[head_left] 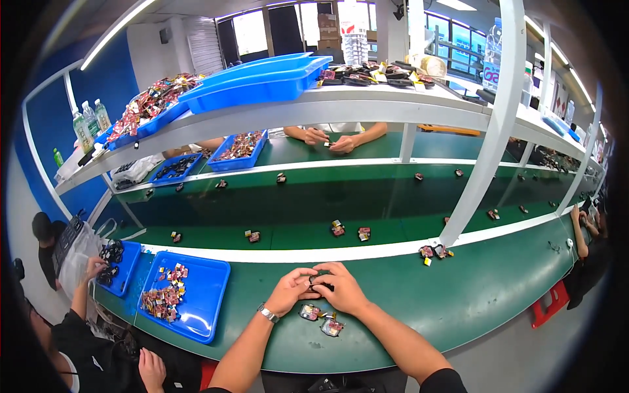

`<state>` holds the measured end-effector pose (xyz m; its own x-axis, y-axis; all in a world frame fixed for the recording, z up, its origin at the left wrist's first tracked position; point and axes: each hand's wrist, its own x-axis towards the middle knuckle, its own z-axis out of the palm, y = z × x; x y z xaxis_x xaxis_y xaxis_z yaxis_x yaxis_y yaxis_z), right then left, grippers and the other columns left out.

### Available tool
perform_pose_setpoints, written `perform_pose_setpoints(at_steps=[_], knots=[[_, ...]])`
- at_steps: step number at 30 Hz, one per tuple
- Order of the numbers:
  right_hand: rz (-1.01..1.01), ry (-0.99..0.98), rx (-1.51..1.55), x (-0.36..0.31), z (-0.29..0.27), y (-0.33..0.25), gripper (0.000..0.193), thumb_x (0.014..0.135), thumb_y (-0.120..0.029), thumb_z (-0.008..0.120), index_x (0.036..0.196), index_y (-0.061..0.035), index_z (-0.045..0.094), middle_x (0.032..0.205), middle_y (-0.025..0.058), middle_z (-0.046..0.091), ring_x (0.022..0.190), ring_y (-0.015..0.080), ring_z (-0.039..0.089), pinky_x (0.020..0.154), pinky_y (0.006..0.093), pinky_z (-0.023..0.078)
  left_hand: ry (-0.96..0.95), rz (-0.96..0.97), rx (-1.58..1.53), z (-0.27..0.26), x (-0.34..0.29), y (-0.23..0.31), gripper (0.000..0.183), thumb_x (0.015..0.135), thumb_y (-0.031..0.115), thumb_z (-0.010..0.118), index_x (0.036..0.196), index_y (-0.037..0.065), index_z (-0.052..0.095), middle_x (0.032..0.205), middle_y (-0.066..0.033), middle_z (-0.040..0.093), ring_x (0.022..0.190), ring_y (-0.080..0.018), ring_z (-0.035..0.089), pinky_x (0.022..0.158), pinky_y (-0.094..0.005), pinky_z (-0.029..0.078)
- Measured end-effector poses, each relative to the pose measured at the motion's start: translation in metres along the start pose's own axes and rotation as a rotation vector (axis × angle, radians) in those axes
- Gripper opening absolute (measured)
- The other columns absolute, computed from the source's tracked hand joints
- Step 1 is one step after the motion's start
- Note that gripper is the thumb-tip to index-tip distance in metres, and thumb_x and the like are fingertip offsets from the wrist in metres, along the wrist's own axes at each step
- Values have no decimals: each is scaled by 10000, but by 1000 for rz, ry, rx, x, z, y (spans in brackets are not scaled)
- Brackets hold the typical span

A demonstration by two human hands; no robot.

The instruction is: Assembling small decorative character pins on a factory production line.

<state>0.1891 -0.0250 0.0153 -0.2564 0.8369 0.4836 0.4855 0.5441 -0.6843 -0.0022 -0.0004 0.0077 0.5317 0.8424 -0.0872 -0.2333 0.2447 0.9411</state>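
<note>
Over the green tabletop (393, 295), my left hand (292, 291) and my right hand (342, 291) meet with fingers closed around a small black part (322, 285). Fingers cover most of it, so its exact kind is hidden. A watch circles my left wrist. Just below the hands lie two small electronic assemblies, one silvery and red (309, 312), the other (332, 327) nearer to my right forearm. Left of my left hand stands a blue tray (211, 314) with many small red, white and yellow assemblies heaped on its left side.
A co-worker's hand (95, 267) reaches over a second blue tray (134, 278) of black parts. Beyond a white rail (282, 254), assemblies (337, 228) lie spaced along a dark green strip. Across it, another person's hands (341, 144) work. A white post (485, 131) supports an overhead shelf.
</note>
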Motion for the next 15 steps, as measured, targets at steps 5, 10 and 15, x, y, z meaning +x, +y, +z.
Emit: perform_pose_setpoints(at_steps=[5,10,15], knots=[[7,24,15,-1,0,-1,131,805,-116,697,931,-90,723,1185,63,616,1133,275,529,923,378,473,5,2,2,1,0,1,281,977,97,512,1248,23,497,1117,-116,609,1021,-211,639,885,-344,569],[16,71,13,-1,6,-2,140,790,-105,704,927,-95,734,1154,62,633,1117,273,544,908,376,487,19,-7,-23,-1,-1,-1,277,979,92,508,1247,21,495,1119,-119,609,1026,-215,640,884,-344,570],[21,120,45,-1,9,-3,158,769,-96,709,925,-91,736,1154,64,643,1110,281,558,932,383,481,25,29,-2,-3,0,-4,280,986,91,496,1255,15,489,1142,-127,613,1049,-209,634,897,-336,561]])
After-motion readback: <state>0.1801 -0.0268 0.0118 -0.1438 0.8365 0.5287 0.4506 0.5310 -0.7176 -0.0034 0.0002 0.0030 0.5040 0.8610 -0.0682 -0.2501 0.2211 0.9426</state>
